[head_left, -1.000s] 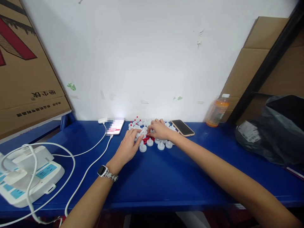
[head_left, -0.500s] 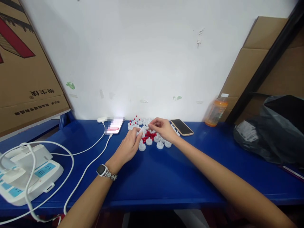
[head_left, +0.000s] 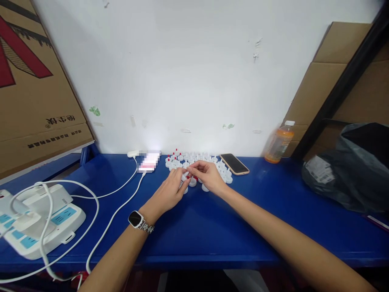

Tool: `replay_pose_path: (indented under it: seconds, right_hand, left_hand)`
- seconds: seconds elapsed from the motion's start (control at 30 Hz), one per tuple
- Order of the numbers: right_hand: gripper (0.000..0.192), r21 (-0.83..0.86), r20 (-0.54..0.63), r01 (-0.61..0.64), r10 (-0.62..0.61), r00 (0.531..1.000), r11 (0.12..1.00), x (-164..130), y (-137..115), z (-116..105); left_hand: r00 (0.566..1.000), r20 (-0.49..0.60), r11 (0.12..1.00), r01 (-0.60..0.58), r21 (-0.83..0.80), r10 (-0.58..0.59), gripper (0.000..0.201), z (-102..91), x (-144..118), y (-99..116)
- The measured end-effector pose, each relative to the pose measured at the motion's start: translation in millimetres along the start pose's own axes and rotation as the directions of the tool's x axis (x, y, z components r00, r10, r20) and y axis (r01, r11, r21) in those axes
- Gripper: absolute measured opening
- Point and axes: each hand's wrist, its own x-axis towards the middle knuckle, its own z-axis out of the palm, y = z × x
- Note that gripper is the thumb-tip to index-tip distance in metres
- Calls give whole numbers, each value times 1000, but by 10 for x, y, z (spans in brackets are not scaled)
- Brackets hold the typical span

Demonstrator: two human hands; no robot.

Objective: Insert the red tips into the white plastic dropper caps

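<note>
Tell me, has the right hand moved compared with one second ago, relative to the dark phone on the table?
Yes. The right hand has drawn back toward the person and away from the wall, so it now lies nearer than the dark phone.

At the upper left of the frame, the cardboard box (head_left: 36, 93) carries dark printed characters, upside down and too blurred to read. The bag's white label (head_left: 316, 168) at right is illegible too.

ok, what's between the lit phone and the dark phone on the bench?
Head view: white caps, some with red tips, and both hands, left hand and right hand, meeting over them.
</note>
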Motion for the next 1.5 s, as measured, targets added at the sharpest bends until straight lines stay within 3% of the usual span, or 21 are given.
replay_pose_path:
  seconds: [0.13, 0.23, 0.3, 0.6, 0.8, 0.87, 0.97, 1.17, 1.5]
  right_hand:
    - [38, -254, 39, 61, -52, 998, 965, -30, -41, -27]
    - [40, -518, 173, 199, -126, 977, 832, -43, -95, -44]
    - [38, -586, 237, 267, -153, 959, 765, -40, -122, -41]
    - [33, -580, 282, 307, -167, 945, 754, -18, -162, 9]
    - [24, -632, 124, 225, -190, 974, 742, 379, -189, -122]
    - [17, -698, 92, 196, -185, 978, 689, 591, -135, -185]
    - [16, -795, 134, 175, -113, 984, 580, 880, -2, -234]
    - [23, -948, 195, 177, 43, 980, 264, 1182, 167, -122]
    - [19, -961, 251, 227, 153, 956, 158, 1341, 232, -12]
  left_hand:
    - [999, -18, 999, -26, 23, 27, 35, -9, -2, 20]
    - [998, -20, 998, -54, 40, 55, 34, -4, -5, 31]
    - [998, -29, 997, -62, 39, 63, 33, 3, -9, 26]
    - [994, -69, 996, -82, -22, 81, 34, 11, 2, 27]
    - [967, -249, 998, 56, 7, -53, 58, -48, 43, -186]
    - [961, -267, 996, 88, 27, -78, 44, -86, 44, -254]
    - [966, -235, 990, 127, 64, -109, 29, -123, 41, -281]
    - [971, -207, 983, 147, 110, -122, 22, -121, 33, -262]
    - [975, -198, 987, 125, 104, -103, 23, -112, 22, -260]
